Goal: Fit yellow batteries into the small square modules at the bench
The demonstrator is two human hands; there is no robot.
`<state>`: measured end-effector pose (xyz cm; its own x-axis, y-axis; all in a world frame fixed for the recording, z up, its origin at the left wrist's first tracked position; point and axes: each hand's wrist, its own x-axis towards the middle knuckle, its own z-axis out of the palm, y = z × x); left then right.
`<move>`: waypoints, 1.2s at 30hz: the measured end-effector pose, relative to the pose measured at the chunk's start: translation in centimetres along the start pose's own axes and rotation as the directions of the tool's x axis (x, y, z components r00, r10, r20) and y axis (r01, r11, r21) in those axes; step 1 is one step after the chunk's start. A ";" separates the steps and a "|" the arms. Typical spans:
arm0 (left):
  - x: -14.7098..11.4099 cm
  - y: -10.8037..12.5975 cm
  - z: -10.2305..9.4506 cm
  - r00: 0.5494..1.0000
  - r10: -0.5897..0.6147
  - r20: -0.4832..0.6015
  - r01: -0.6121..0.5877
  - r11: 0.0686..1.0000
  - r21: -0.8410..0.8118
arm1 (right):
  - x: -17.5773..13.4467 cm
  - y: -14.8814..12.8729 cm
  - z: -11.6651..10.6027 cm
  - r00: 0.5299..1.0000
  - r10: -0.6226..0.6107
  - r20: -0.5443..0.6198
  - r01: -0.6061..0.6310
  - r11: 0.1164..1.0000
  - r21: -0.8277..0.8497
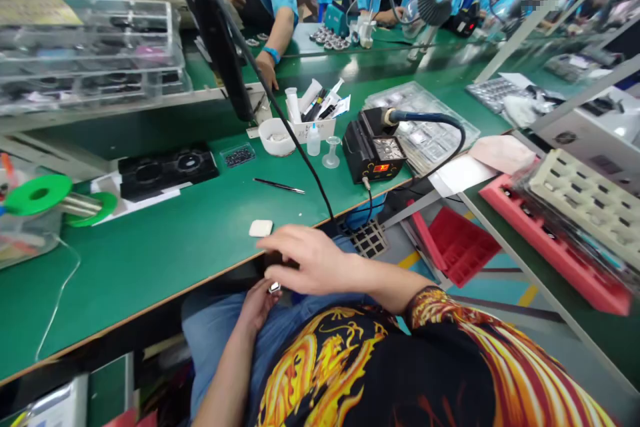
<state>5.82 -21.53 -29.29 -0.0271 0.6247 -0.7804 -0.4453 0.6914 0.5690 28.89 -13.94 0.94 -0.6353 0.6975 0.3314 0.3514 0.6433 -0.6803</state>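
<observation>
Pinching a small silvery part (275,287) in its fingers, the left hand (255,305) sits over the lap in the head view, below the front edge of the desk (200,233). Close above, the right hand (315,259) arches, thumb and fingers parted. Near it lies a white pad (261,228); farther back, a slim dark tool (279,185).

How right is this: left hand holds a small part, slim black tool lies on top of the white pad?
One error: the slim black tool lies on the green bench, apart from the white pad, as the head view shows. The left hand does hold a small part.
</observation>
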 end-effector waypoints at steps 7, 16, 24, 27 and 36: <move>-0.7 -0.2 -0.1 1.000 0.018 -0.005 -0.017 0.995 0.094 | 4.4 2.8 0.4 0.993 0.095 -0.069 -0.112 0.937 -0.330; 0.0 -0.4 -0.6 1.000 0.004 -0.010 -0.003 0.996 0.084 | 4.6 4.7 2.2 0.991 0.120 -0.065 -0.134 0.937 -0.322; 0.6 -0.4 -0.4 1.000 0.003 0.009 -0.004 0.993 0.117 | 4.8 4.8 1.6 0.987 0.152 -0.045 -0.158 0.966 -0.202; 0.0 -0.7 -0.4 0.999 0.011 0.034 -0.016 0.989 0.145 | 4.9 4.6 1.5 0.989 0.144 -0.046 -0.150 0.965 -0.217; -0.1 -0.4 -0.7 0.999 0.013 0.048 -0.020 0.989 0.149 | 5.2 4.7 2.1 0.987 0.148 -0.053 -0.158 0.937 -0.312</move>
<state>5.36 -22.14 -29.63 0.0100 0.6502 -0.7597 -0.3065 0.7251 0.6166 25.79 -7.98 -1.95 -0.5385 0.8011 0.2612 0.6440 0.5912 -0.4856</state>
